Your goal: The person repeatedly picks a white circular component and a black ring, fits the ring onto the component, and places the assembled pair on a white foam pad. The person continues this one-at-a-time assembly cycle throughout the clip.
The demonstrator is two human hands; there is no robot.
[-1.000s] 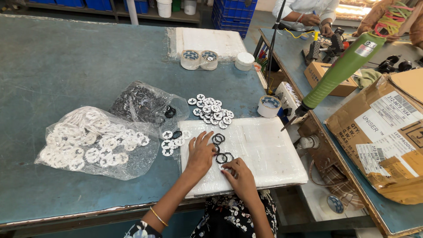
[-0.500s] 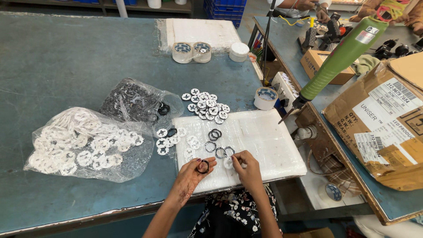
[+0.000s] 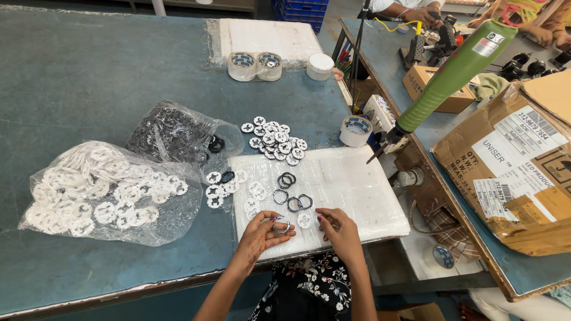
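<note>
left hand (image 3: pixel 262 233): pinches a ring-and-disc piece (image 3: pixel 281 224)
right hand (image 3: pixel 336 224): fingers curled, holding nothing visible
done: assembled pile (image 3: pixel 275 139)
left: bagged white discs (image 3: pixel 101 193), loose rings (image 3: pixel 291 191)

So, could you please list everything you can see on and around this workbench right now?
White foam pad: one, front of bench.
Dark rings: several, on pad.
Ring: one, in left hand.
White discs: loose pile, behind pad.
Bag of white discs: one, clear, left.
Bag of dark rings: one, clear.
Tape rolls: two, far side.
Green power tool: one, hanging right.
Cardboard box: one, brown, right.
Left hand: holding ring.
Right hand: on pad.
</note>
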